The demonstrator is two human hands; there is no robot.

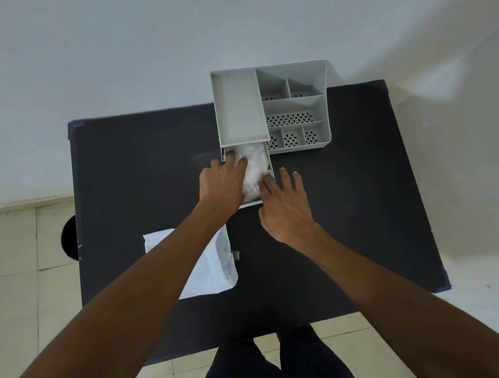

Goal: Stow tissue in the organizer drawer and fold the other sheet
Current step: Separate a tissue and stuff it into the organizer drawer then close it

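Tissue (254,170) crumpled inside the pulled-out drawer (271,168) of the grey organizer (294,104).
Left hand (221,184) pressing on it, fingers loosely spread; right hand (285,208) wide, fingertips touching it; other sheet (211,273) flat on black table (147,168), under the left forearm.

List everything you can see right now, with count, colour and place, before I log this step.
table: one, black, centre of view
organizer: one, grey, far edge of table
drawer: one, grey, pulled open at organizer front
crumpled tissue: one, white, inside drawer
flat sheet: one, white, near left of table, partly under left forearm
floor: pale tiles, around table
left hand: fingers pressing on tissue in drawer
right hand: fingers spread at drawer's right edge
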